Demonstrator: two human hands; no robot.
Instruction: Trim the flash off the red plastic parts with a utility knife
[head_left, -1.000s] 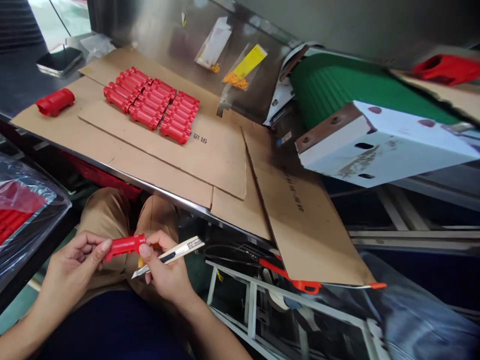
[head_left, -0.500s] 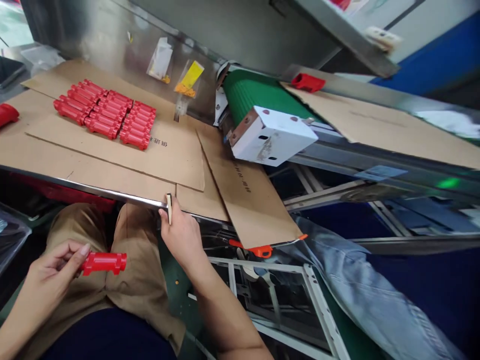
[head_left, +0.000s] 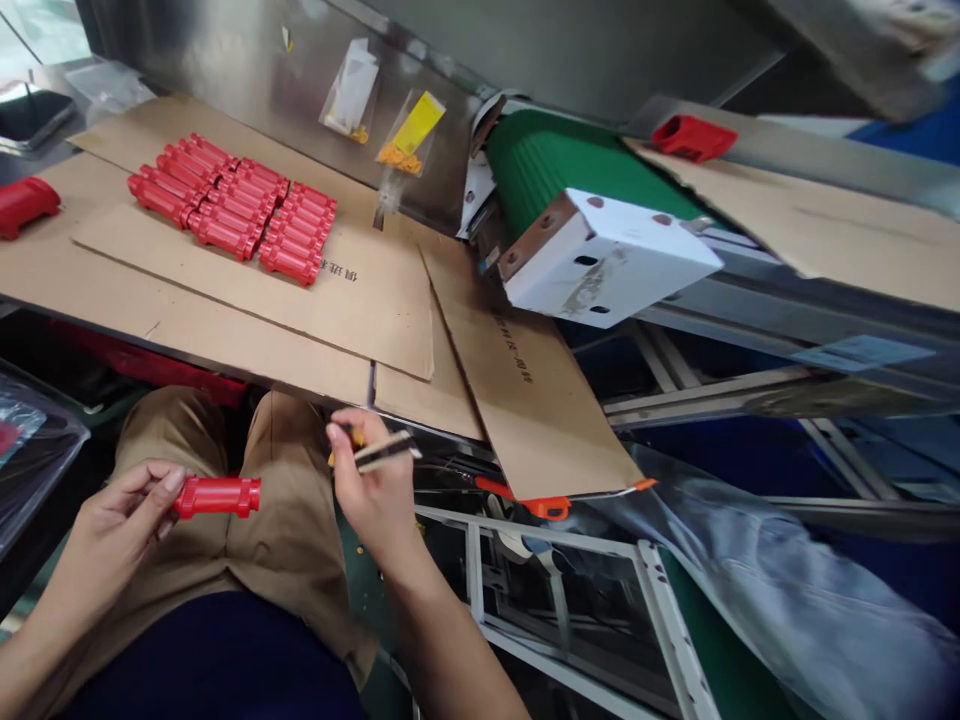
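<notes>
My left hand (head_left: pixel 135 525) is closed on one end of a red plastic tube-like part (head_left: pixel 221 497), holding it level above my lap. Its other end points right, towards my right hand (head_left: pixel 373 482). That hand is closed round a thin tan-and-black flat tool (head_left: pixel 386 452), with a bit of yellow showing at the fingers. I cannot make out the tool's exact kind. My right hand is just below the table's front edge, apart from the red part. On the cardboard sheet (head_left: pixel 262 310) several similar red parts (head_left: pixel 232 205) lie packed in rows.
Another red part (head_left: pixel 26 205) lies at the table's left. Small bags with yellow pieces (head_left: pixel 412 130) hang on the metal wall. To the right is a green conveyor belt (head_left: pixel 555 165) with a white bracket (head_left: pixel 611 260). An orange-handled tool (head_left: pixel 544 507) hangs under the cardboard.
My right hand has moved slightly down from the table edge, and its tool has swung from upright to pointing right. My left hand still holds the red part, slightly higher.
</notes>
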